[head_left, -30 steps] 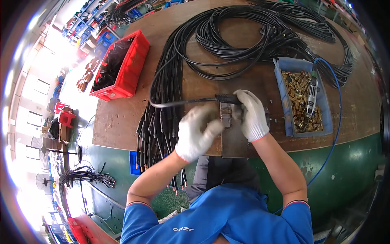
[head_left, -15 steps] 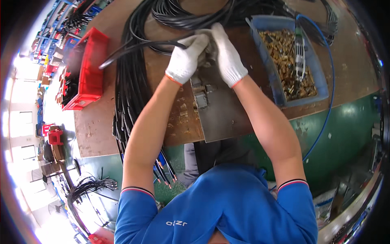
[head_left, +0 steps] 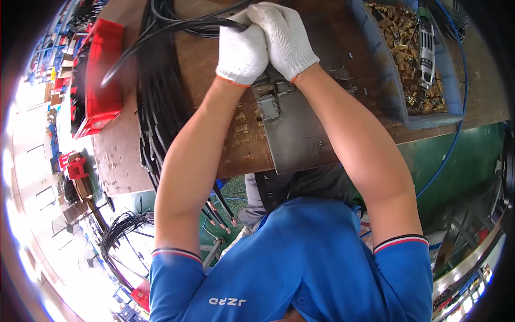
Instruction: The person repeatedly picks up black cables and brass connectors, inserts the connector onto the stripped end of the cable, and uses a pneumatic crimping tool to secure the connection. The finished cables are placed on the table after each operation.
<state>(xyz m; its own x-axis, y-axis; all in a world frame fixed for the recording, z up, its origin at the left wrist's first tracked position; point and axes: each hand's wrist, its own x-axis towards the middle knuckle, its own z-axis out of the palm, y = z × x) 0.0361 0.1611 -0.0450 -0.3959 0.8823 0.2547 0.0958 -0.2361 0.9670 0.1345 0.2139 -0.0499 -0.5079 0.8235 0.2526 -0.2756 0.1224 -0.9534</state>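
In white knitted gloves, my left hand [head_left: 241, 51] and my right hand [head_left: 284, 40] press together at the far middle of the table. A thick black cable [head_left: 177, 26] runs out leftward from the closed left hand, its loose end hanging toward the red bin. My right hand's fingers are curled in against the left; anything inside them is hidden. Just below the gloves, a small metal block [head_left: 269, 107] sits on a grey metal plate [head_left: 295, 142].
A bundle of black cables [head_left: 161, 80] lies left of my hands, beside a red bin [head_left: 104, 80]. On the right, a blue bin [head_left: 397, 102] holds brass-coloured fittings [head_left: 402, 48] and a silver hand tool [head_left: 426, 53]. A blue hose [head_left: 456, 129] curves past it.
My hands, slightly apart before, now press together. My right hand has closed in against the left, and the cable remains in the left. The whole view has shifted a little.
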